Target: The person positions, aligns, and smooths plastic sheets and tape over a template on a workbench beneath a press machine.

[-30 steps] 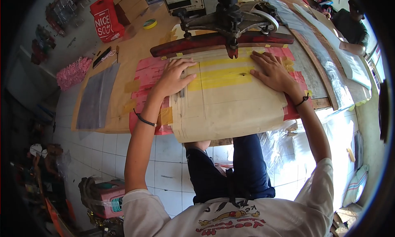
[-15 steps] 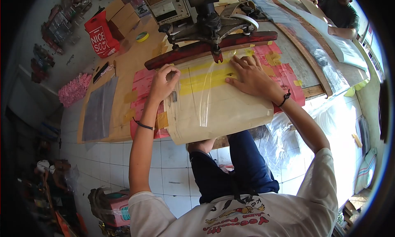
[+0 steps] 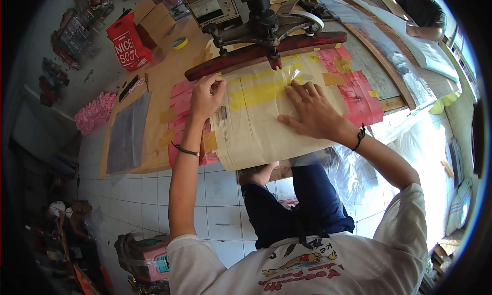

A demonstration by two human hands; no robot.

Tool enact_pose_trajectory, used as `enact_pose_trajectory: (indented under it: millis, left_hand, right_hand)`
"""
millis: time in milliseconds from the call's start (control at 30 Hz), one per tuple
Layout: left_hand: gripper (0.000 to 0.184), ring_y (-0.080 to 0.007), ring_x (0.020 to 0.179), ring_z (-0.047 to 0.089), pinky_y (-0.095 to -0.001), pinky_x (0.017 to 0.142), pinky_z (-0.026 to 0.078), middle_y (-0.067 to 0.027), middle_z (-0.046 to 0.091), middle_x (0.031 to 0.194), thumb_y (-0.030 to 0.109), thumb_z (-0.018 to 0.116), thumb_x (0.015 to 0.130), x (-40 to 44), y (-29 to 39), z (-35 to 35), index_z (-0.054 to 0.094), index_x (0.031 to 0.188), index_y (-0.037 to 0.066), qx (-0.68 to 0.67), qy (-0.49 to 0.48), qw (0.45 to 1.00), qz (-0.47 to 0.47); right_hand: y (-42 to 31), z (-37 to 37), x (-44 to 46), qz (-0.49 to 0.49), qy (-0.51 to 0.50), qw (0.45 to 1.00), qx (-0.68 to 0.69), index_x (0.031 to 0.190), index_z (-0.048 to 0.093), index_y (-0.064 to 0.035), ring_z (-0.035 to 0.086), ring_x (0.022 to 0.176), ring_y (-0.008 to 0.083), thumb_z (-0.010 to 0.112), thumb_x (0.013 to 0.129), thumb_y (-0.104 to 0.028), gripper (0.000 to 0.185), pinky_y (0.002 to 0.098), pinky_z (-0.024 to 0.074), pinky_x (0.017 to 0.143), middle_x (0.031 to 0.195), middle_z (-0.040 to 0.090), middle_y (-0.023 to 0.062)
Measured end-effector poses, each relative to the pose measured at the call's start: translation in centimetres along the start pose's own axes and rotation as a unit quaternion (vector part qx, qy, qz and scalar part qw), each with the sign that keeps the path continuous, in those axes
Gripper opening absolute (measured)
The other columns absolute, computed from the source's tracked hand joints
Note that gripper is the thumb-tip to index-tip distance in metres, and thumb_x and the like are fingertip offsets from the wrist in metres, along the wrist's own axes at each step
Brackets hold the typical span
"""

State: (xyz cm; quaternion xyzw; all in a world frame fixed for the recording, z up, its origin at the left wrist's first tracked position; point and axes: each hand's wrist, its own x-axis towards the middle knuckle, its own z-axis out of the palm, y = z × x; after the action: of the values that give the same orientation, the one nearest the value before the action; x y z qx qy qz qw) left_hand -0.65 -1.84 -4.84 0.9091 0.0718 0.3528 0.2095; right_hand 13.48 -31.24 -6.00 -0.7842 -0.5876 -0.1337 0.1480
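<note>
My left hand [image 3: 207, 96] is closed at the upper left corner of a tan sheet [image 3: 266, 133] with yellow strips [image 3: 251, 90]; what its fingers pinch is too small to make out. My right hand [image 3: 313, 110] lies with fingers spread on the right part of the sheet. A shiny clear film [image 3: 292, 75] shows by its fingertips. Red taped material [image 3: 361, 95] lies under the sheet on both sides. Just beyond the hands hangs the machine's long dark red bar [image 3: 307, 42]. A small grey piece [image 3: 224, 112] rests on the sheet near my left hand.
A machine box [image 3: 210, 7] stands behind the bar. On the left are a red bag [image 3: 128, 46], a tape roll [image 3: 180, 43], a grey sheet [image 3: 128, 136] and pink shreds [image 3: 96, 112]. Another person [image 3: 423, 13] is at the far right, beside long plastic sheets [image 3: 389, 49].
My left hand has gone from lying spread to closed fingers at the corner. My right hand has slid toward me over the sheet, whose right edge has shifted left. The camera view has also shifted.
</note>
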Motion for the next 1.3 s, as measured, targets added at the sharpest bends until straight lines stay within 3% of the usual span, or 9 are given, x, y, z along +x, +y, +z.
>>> enact_pose_trajectory:
  millis: [167,367,433,667,733,900,1000,1233,1300]
  left_hand:
    - [0.023,-0.022,0.09,0.061,-0.0336,0.085,0.048,-0.0093,0.066,0.097,0.022,0.073,0.085,-0.1,1.3,-0.7,0.072,0.1,0.005,-0.103,-0.013,0.994,0.023]
    - [0.042,-0.0238,0.116,0.057,-0.0364,0.104,0.042,-0.0069,0.062,0.115,0.031,0.082,0.077,-0.5,1.4,-0.6,0.072,0.111,0.008,-0.076,-0.199,0.975,0.059]
    - [0.052,-0.0242,0.122,0.056,-0.0416,0.106,0.042,-0.0027,0.061,0.12,0.042,0.089,0.066,-0.6,1.6,-0.3,0.076,0.107,0.013,-0.058,-0.238,0.969,0.042]
    - [0.048,-0.0204,0.12,0.056,-0.0426,0.107,0.037,-0.0005,0.061,0.116,0.043,0.09,0.065,-0.8,2.0,-0.8,0.076,0.102,0.016,-0.024,-0.254,0.966,0.043]
    - [0.044,-0.0186,0.119,0.056,-0.0426,0.106,0.034,0.0006,0.062,0.112,0.043,0.089,0.066,-0.8,2.4,-1.0,0.076,0.099,0.016,0.007,-0.251,0.968,0.018]
    - [0.036,-0.0172,0.1,0.058,-0.0417,0.101,0.031,0.0018,0.064,0.098,0.043,0.084,0.073,-0.6,3.5,-1.1,0.072,0.09,0.013,0.07,-0.25,0.966,0.014]
    - [0.03,-0.0192,0.088,0.057,-0.0423,0.097,0.031,-0.0007,0.064,0.087,0.037,0.077,0.083,-0.5,3.4,-0.8,0.07,0.088,0.009,0.078,-0.231,0.969,0.03]
    - [0.026,-0.017,0.059,0.049,-0.0318,0.063,0.04,-0.007,0.056,0.067,0.021,0.059,0.101,-0.5,3.1,-1.0,0.063,0.086,0.0,-0.037,-0.069,0.996,-0.033]
    - [0.03,-0.0147,0.054,0.043,-0.0309,0.054,0.034,-0.0065,0.05,0.062,0.022,0.058,0.102,-0.6,2.7,-1.1,0.061,0.084,-0.001,-0.039,-0.033,0.999,-0.001]
  right_hand:
    - [-2.3,-2.4,-4.6,-0.039,-0.015,0.999,0.017,0.14,0.048,0.0046,0.043,0.129,0.0412,0.058,0.094,-0.055,0.076,0.0511,0.0296,0.114,0.145,0.045,0.0297]
    - [2.1,-7.1,-6.1,0.013,-0.071,0.995,0.07,0.113,0.069,-0.0109,0.054,0.121,0.0287,0.063,0.097,-0.036,0.031,0.0444,0.0387,0.108,0.125,0.063,0.0107]
    - [5.0,-6.9,-5.2,0.025,-0.059,0.997,0.038,0.119,0.067,-0.0118,0.052,0.124,0.0301,0.065,0.095,-0.04,0.037,0.0446,0.0388,0.108,0.126,0.061,0.0121]
    - [9.3,-3.6,0.0,0.039,-0.089,0.994,0.043,0.135,0.058,-0.0114,0.05,0.129,0.0301,0.072,0.087,-0.052,0.064,0.0442,0.0367,0.109,0.138,0.054,0.0137]
    - [9.8,-3.1,0.9,0.089,-0.072,0.984,0.137,0.117,0.066,-0.0068,0.064,0.101,0.0283,0.074,0.086,-0.048,0.052,0.0405,0.047,0.09,0.113,0.067,0.0133]
    - [11.2,-1.7,1.1,0.08,0.0,0.964,0.253,0.095,0.069,-0.0002,0.065,0.067,0.0226,0.072,0.091,-0.032,0.032,0.0344,0.0507,0.066,0.072,0.067,0.0106]
    - [10.9,-2.2,0.7,0.15,0.022,0.944,0.294,0.096,0.068,0.0002,0.062,0.073,0.0111,0.068,0.095,-0.02,0.02,0.0274,0.0501,0.07,0.08,0.068,0.0077]
    - [11.2,-2.3,0.1,0.15,0.162,0.935,0.276,0.101,0.068,0.0015,0.064,0.077,0.0127,0.062,0.099,-0.02,0.022,0.0287,0.0506,0.075,0.08,0.07,0.0062]
    - [11.0,-2.6,0.0,0.161,0.181,0.929,0.281,0.101,0.068,0.0013,0.062,0.076,0.0132,0.059,0.101,-0.021,0.024,0.0294,0.0501,0.074,0.081,0.07,0.006]
